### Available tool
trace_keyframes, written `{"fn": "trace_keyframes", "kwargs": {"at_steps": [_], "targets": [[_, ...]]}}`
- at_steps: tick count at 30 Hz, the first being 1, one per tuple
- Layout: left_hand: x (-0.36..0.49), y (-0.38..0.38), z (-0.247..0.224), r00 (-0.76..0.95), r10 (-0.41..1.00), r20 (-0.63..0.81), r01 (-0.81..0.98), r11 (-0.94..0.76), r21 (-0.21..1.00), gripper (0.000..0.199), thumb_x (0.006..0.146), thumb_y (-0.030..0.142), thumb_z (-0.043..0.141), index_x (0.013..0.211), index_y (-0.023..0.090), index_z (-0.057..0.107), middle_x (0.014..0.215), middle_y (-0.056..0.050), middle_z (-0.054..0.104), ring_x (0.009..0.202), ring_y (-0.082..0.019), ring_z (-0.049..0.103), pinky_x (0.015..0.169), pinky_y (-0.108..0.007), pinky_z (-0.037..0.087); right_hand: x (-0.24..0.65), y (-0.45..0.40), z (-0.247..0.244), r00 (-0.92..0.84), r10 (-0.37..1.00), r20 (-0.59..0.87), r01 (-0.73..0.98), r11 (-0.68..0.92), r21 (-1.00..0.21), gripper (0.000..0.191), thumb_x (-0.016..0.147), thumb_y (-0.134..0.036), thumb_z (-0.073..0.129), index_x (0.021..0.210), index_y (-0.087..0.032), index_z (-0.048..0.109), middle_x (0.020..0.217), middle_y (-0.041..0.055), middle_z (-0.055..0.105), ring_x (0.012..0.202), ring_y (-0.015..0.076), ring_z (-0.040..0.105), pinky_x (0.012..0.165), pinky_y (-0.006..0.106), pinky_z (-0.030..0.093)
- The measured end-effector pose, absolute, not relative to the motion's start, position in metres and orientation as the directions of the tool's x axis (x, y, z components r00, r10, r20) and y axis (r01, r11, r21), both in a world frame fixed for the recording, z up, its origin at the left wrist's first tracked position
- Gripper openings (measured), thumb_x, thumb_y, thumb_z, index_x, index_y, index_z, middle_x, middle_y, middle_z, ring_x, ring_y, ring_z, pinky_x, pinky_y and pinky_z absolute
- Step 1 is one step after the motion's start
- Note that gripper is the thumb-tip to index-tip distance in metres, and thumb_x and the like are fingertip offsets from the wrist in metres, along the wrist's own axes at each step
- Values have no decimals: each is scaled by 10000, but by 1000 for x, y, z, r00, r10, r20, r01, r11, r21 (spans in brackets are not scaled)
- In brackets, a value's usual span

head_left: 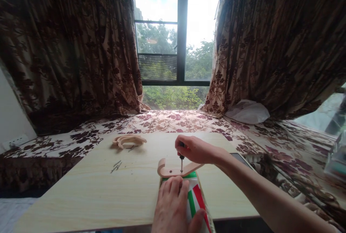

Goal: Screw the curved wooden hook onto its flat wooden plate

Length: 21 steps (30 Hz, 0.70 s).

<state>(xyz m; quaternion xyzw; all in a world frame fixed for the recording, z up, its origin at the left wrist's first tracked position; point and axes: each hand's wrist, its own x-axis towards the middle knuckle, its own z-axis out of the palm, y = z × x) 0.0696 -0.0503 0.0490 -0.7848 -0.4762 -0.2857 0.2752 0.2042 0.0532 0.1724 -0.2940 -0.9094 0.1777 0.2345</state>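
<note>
My right hand (pixel 189 148) is closed around the dark handle of a screwdriver (pixel 182 162), held upright. Its metal shaft points down at a curved light-wood hook (pixel 174 171), close to a hole on the right; another dark hole shows to the left. The hook lies across the far end of a flat piece wrapped in white, green and red (pixel 192 189). My left hand (pixel 171 204) rests flat on this wrapped piece, fingers stretched toward the hook and thumb out to the right. The screwdriver's tip is too small to make out clearly.
More curved wooden hooks (pixel 129 139) lie at the back left of the pale table (pixel 129 189). Several screws (pixel 116 166) are scattered before them. A dark flat device (pixel 240 160) sits at the right edge. Beyond are a flowered cloth ledge (pixel 173 121) and a plastic bag (pixel 248 111).
</note>
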Motion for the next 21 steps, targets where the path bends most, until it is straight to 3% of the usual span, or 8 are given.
{"fn": "trace_keyframes", "kwargs": {"at_steps": [4,8,17,21], "targets": [[70,-50,43,378,534,756,917,-328,-226,574,760,551,506,1117,103,546,1077,-197,630,966,-309,611,709,-444,544,206,52,182,-761,597,254,455,770,-447,107,753,-101,554,832,-172,571,721,8,641,626,109,541,553,204,376],[70,-48,37,357,528,771,926,-310,-216,588,749,567,499,1114,107,531,1091,-196,625,982,-308,606,735,-438,534,206,52,188,-795,568,212,444,784,-433,127,726,-88,568,814,-177,589,751,3,640,637,105,529,549,198,372],[70,-46,30,321,535,781,926,-351,-140,587,749,581,498,1137,141,523,1142,-182,598,1033,-310,571,770,-458,520,202,59,177,-760,595,263,459,777,-430,161,710,-85,546,840,-176,567,725,-2,596,627,104,494,552,203,365],[72,-47,33,332,550,766,928,-338,-159,580,711,565,550,1083,119,551,1106,-201,611,998,-324,591,751,-464,537,199,57,175,-763,591,262,450,777,-441,170,710,-73,532,838,-181,560,715,-11,587,621,99,489,542,196,358]]}}
